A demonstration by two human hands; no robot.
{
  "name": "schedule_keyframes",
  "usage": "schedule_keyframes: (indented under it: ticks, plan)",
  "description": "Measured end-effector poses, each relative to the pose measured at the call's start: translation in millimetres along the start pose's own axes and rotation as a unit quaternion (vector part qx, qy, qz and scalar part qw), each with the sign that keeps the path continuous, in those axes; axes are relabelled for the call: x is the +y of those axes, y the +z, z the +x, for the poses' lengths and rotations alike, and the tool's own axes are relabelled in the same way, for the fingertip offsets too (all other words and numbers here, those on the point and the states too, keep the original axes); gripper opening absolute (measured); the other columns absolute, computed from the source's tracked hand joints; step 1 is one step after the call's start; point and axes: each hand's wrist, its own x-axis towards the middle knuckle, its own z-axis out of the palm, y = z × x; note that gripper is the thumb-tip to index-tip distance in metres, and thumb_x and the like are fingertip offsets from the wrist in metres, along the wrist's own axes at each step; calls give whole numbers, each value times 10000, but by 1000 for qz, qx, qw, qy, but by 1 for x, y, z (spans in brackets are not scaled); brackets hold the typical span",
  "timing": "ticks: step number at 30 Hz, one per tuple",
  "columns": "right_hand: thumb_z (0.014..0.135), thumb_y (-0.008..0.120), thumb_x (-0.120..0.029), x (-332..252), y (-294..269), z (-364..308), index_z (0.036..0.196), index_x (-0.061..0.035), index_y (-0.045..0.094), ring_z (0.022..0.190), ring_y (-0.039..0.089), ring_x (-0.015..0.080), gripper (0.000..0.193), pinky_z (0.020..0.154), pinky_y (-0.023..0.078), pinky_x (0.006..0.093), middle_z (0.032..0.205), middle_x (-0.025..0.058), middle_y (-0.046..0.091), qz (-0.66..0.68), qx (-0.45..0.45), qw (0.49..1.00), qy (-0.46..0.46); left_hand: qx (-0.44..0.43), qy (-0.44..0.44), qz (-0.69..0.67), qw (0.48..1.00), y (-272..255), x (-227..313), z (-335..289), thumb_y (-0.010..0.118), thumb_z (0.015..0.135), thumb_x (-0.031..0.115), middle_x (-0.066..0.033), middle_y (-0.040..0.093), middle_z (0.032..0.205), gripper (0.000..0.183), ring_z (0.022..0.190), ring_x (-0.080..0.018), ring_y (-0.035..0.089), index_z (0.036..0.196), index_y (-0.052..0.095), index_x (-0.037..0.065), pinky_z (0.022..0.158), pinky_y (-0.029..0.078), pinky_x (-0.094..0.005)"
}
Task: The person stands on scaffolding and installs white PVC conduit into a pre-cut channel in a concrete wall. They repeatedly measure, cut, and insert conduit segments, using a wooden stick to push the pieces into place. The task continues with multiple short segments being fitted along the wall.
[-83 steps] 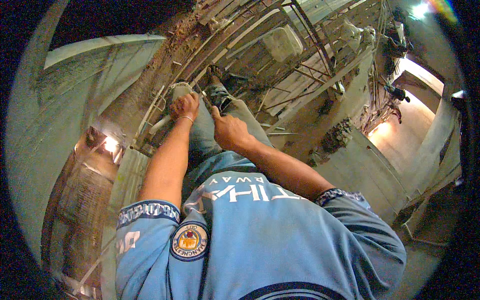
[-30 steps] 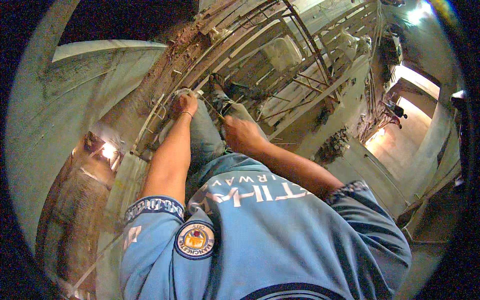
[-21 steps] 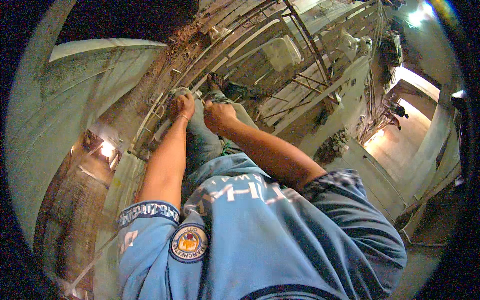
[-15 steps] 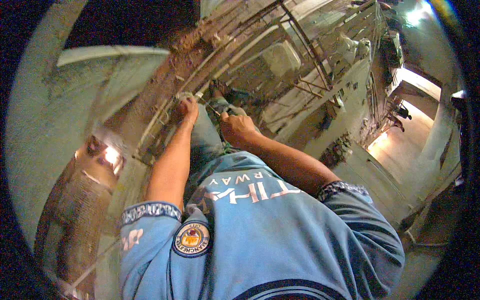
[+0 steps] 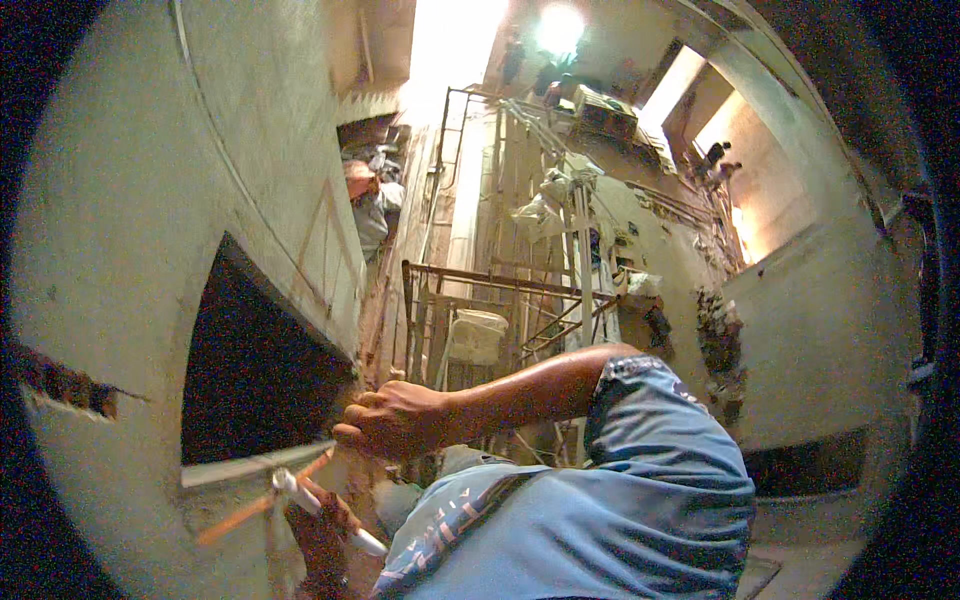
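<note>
Low on the left, my left hand (image 5: 318,522) is in shadow, its fingers wrapped round a white tube-like piece (image 5: 365,541) with a rounded end. A thin orange-brown stick (image 5: 240,520) slants past that end, and its upper tip lies close to the fingers of my right hand (image 5: 398,420). My right arm reaches across from the right, and its fingers are curled closed just above the left hand. What they hold, if anything, is hidden. I cannot tell whether the stick is held or only lies behind the white piece.
A dark opening (image 5: 255,370) is in the wall at left. Ahead stand rusty metal frames (image 5: 510,278) and a pale block-shaped container (image 5: 477,336). White and orange sacks (image 5: 372,205) lie in a recess. Rubble (image 5: 718,340) clings along the right side. A bright lamp (image 5: 560,28) shines far off.
My view has swung, bringing the frames to the middle and the dark opening to the left. Both hands now appear lower and further left. The white piece and the stick have come into sight.
</note>
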Motion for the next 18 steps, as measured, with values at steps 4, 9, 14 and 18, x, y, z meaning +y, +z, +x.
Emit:
schedule_keyframes:
  ticks: [4,9,14,18]
  plan:
    - [862,523,-263,-39,-58,7,902,-105,486,720,609,251,166,514,515,383,760,67,517,-61,19,996,-65,-150,-52,-72,985,-8,25,-28,558,895,430,8,455,635,328,556,-164,437,875,469,115,489,370,-366]
    - [860,541,-301,-71,-49,28,842,-135,478,659,587,224,178,480,500,369,720,26,507,-112,102,981,-119,-100,10,-161,982,-34,38,-67,568,930,342,11,407,628,254,535,-156,385,841,439,142,477,350,-339]
    - [860,574,-295,-11,-1,14,1015,-155,550,731,630,248,210,643,532,383,828,38,592,-43,86,983,-159,-42,67,-96,992,-46,30,-93,508,934,283,11,391,602,231,511,-127,349,751,440,159,465,312,-261]
    - [820,598,-236,61,-29,-86,914,-146,589,606,587,242,131,550,469,394,701,69,562,-94,31,965,245,-31,175,-252,951,-154,32,-126,568,931,262,33,236,494,421,394,-84,198,612,312,166,395,223,-254]
